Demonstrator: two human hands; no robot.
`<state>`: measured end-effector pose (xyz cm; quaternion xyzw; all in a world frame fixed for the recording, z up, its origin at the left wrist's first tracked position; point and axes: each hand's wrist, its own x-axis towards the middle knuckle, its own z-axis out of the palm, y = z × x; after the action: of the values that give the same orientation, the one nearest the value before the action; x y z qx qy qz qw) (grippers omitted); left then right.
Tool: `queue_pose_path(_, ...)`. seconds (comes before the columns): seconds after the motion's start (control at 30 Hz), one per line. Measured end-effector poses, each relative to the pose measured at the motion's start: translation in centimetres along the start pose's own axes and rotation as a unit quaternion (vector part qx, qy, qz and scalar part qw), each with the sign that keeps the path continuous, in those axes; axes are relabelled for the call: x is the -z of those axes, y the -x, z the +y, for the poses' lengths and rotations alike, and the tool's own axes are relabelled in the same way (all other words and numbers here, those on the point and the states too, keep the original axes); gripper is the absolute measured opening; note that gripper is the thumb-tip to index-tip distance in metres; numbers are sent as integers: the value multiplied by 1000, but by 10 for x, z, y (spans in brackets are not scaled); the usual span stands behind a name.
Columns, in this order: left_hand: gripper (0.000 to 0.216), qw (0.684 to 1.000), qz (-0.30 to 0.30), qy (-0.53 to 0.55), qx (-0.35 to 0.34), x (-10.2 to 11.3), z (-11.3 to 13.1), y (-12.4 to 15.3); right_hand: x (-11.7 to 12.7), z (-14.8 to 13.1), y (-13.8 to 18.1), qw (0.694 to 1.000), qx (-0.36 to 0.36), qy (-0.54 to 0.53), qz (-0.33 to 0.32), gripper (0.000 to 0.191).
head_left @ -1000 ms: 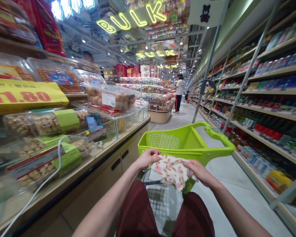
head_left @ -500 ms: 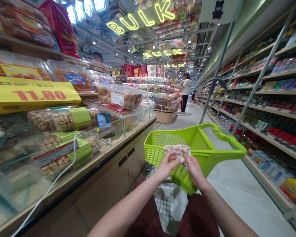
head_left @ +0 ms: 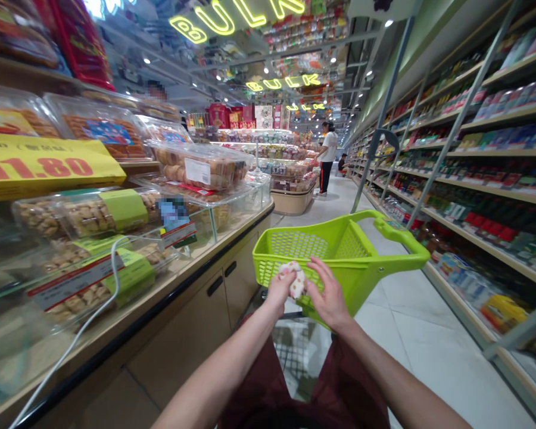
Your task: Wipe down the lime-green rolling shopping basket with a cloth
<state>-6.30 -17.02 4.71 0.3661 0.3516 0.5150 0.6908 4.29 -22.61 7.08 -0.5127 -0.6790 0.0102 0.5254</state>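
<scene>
A lime-green shopping basket [head_left: 366, 262] on a trolley stands just ahead of my knees in a supermarket aisle. Both hands meet at its near rim. My left hand [head_left: 280, 289] is closed round a small floral-print cloth [head_left: 295, 280], which is bunched into a tight wad. My right hand [head_left: 328, 295] is beside it with its fingers spread and curled, fingertips close to the wad; whether they touch it is unclear. Maroon trousers show below my forearms.
A counter [head_left: 196, 268] with glass-fronted cases of packed biscuits runs along the left, with a yellow 11.80 price sign [head_left: 44, 167]. Shelves of goods [head_left: 482, 179] line the right. A person in a white top [head_left: 327, 156] stands far down the aisle by a display island.
The cloth was spread wide between both hands, then folded smaller, and is now bunched in my left hand. My right hand has opened off it.
</scene>
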Motion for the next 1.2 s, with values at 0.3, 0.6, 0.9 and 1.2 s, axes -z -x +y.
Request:
queue_pose_path(0.3, 13, 958, -183, -128, 180, -16, -27, 9, -2, 67, 65, 977, 118, 135, -116, 63)
queue_pose_path(0.6, 44, 877, -192, -441, -8, -65, -43, -1, 125, 128, 12, 922, 77, 351, 142, 56)
queue_pose_path(0.9, 59, 631, -185, -726, -201, -47, -73, -14, 84, 177, 58, 903, 154, 400, -43, 38)
queue_pose_path(1.2, 63, 580, -188, -768, -196, -31, -81, -23, 125, 159, 24, 898, 110, 424, 43, 46)
